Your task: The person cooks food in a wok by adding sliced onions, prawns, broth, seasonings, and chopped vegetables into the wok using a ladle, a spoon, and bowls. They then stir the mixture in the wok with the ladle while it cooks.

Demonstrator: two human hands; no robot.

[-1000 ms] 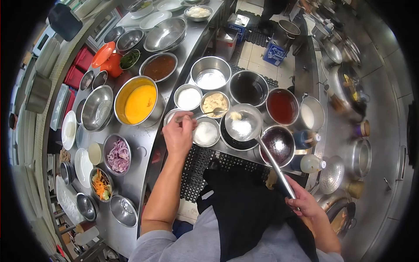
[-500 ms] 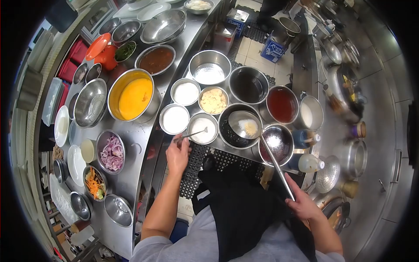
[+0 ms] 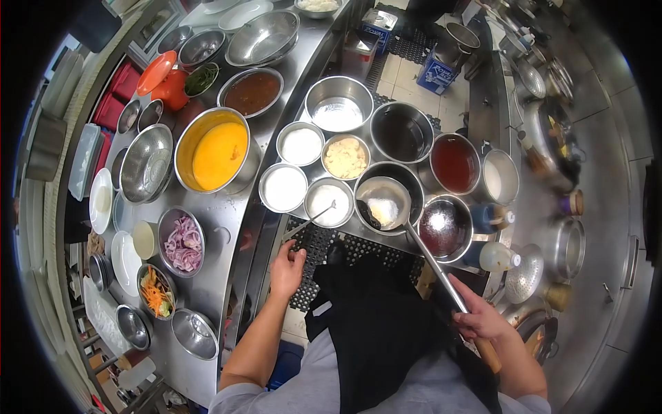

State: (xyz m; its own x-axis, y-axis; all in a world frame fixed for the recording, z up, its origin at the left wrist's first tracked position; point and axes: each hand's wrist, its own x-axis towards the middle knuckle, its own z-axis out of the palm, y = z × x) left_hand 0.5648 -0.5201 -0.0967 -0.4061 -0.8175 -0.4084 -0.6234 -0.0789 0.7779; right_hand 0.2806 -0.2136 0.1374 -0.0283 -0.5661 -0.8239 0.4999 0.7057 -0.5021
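Note:
Wrapped round the handle of a long steel ladle (image 3: 436,267) is my right hand (image 3: 480,316). The ladle's bowl holds a pale yellow clump and rests in a pot (image 3: 402,171) of dark liquid. A small spoon (image 3: 310,220) leans in a round tin (image 3: 329,202) of white powder, its handle sticking out over the rim. My left hand (image 3: 287,268) is just below that handle end, apart from it, fingers loosely curled with nothing seen in them. Beside that tin are a tin of yellow paste (image 3: 346,157) and two more white-filled tins (image 3: 283,187).
Left, the steel counter (image 3: 227,236) carries a pot of orange liquid (image 3: 218,156), sliced onions (image 3: 183,243), shredded vegetables (image 3: 156,292) and several bowls. Right of the ladle are red liquid (image 3: 455,163), a dark red pot (image 3: 442,226) and bottles (image 3: 499,256). Woks (image 3: 554,143) line the far right.
The spoon has gone from the yellow paste to the white powder, and my left hand has let go of it and drawn back. The ladle's bowl has lowered into the dark pot.

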